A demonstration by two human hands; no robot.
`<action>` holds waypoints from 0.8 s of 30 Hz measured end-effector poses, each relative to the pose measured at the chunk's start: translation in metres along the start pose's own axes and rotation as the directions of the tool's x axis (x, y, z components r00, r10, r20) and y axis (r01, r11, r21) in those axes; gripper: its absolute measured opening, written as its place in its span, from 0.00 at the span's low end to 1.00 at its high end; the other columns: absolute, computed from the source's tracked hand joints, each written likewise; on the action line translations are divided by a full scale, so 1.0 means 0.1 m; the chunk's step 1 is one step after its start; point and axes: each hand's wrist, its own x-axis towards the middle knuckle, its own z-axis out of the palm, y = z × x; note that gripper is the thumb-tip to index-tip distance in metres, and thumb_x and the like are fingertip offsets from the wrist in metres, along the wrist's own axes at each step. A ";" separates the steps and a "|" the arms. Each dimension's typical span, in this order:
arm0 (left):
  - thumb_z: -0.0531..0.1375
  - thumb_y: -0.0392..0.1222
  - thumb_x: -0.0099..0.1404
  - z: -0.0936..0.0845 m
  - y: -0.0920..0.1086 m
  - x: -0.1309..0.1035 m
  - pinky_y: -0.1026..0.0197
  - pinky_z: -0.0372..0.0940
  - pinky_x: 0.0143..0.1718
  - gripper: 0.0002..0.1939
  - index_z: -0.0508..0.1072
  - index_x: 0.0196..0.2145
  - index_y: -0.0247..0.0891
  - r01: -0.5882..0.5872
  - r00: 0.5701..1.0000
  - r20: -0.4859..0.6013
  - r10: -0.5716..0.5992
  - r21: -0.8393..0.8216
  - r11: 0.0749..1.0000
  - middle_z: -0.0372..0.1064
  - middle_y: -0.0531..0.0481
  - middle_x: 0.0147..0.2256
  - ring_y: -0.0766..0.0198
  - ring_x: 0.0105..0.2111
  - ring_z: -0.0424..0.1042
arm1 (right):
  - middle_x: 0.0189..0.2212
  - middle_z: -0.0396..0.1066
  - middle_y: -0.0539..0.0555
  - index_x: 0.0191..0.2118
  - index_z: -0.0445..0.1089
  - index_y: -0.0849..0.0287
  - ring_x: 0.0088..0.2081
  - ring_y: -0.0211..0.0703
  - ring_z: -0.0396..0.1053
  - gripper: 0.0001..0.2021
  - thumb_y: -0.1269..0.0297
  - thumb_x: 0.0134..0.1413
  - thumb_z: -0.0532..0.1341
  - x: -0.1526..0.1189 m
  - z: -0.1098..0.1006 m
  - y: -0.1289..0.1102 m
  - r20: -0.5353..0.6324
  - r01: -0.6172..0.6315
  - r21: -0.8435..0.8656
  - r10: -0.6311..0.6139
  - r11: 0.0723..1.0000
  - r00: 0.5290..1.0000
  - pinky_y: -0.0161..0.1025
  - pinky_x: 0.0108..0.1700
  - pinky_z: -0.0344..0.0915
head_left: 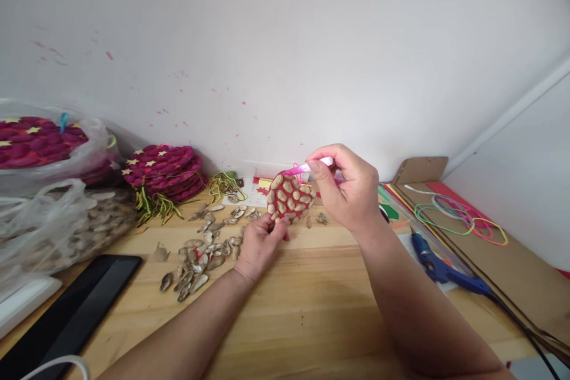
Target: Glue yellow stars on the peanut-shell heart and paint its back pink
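My left hand (260, 249) grips the lower edge of a red disc covered with peanut shells (289, 196), holding it tilted up above the table. Red shows between the pale, unpainted shells. In my right hand (347, 187) is a white paintbrush (318, 164), pinched between thumb and fingers, its pink-stained end pointing left at the disc's top edge. Whether the tip touches a shell I cannot tell. Behind the disc, a pink cord loop (296, 173) shows in part. Loose peanut shells (196, 267) lie scattered left of my left hand.
Purple-painted shell discs with yellow stars (164, 169) are stacked at back left, near a bagged disc (40, 142). A plastic bag of shells (98, 219) and a black tablet-like slab (75, 314) lie left. Right are a blue glue gun (445, 270), coloured cords (467, 219) and cardboard (512, 273).
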 end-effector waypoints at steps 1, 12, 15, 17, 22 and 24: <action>0.62 0.57 0.62 0.00 0.00 0.00 0.61 0.62 0.31 0.21 0.73 0.20 0.39 -0.002 1.000 0.001 0.002 -0.001 1.000 0.70 0.49 0.22 0.62 0.26 0.64 | 0.32 0.78 0.50 0.38 0.74 0.55 0.33 0.39 0.74 0.06 0.64 0.69 0.62 0.00 0.00 0.00 0.001 0.000 0.005 0.000 1.000 1.000 0.37 0.36 0.69; 0.62 0.57 0.63 -0.01 0.01 0.01 0.60 0.62 0.33 0.22 0.73 0.19 0.39 -0.004 1.000 0.001 0.004 -0.024 1.000 0.70 0.49 0.22 0.62 0.26 0.65 | 0.31 0.78 0.50 0.38 0.75 0.56 0.33 0.39 0.73 0.06 0.64 0.69 0.62 0.00 -0.01 0.02 -0.008 0.015 -0.014 -0.015 1.000 1.000 0.37 0.36 0.69; 0.62 0.57 0.63 -0.01 0.02 0.00 0.60 0.62 0.32 0.22 0.73 0.19 0.39 -0.003 1.000 0.014 0.004 -0.028 1.000 0.70 0.49 0.22 0.62 0.26 0.65 | 0.33 0.79 0.50 0.38 0.75 0.55 0.34 0.39 0.74 0.06 0.64 0.69 0.62 -0.01 0.02 0.02 -0.005 0.005 0.014 -0.005 1.000 1.000 0.37 0.37 0.69; 0.63 0.57 0.63 -0.01 0.02 0.00 0.61 0.62 0.32 0.22 0.73 0.19 0.39 -0.003 1.000 0.019 0.004 -0.033 0.999 0.70 0.49 0.22 0.63 0.26 0.64 | 0.33 0.79 0.51 0.38 0.75 0.55 0.34 0.40 0.75 0.06 0.63 0.69 0.62 -0.02 0.03 0.02 0.007 0.003 0.008 -0.003 1.000 1.000 0.38 0.38 0.69; 0.62 0.57 0.64 -0.01 0.02 0.01 0.61 0.62 0.32 0.23 0.73 0.18 0.39 0.002 1.000 0.017 -0.001 -0.057 0.998 0.68 0.51 0.20 0.65 0.23 0.62 | 0.32 0.78 0.50 0.37 0.75 0.55 0.34 0.40 0.74 0.07 0.63 0.69 0.62 -0.01 0.03 0.03 0.011 0.012 -0.017 -0.012 1.000 1.000 0.38 0.39 0.69; 0.63 0.58 0.64 -0.01 0.03 0.01 0.61 0.61 0.32 0.24 0.73 0.18 0.39 0.000 1.000 0.021 0.002 -0.067 0.998 0.67 0.52 0.19 0.65 0.23 0.60 | 0.32 0.78 0.50 0.38 0.75 0.56 0.34 0.40 0.74 0.07 0.63 0.69 0.62 -0.01 0.03 0.03 0.003 0.012 -0.003 -0.012 1.000 1.000 0.37 0.39 0.70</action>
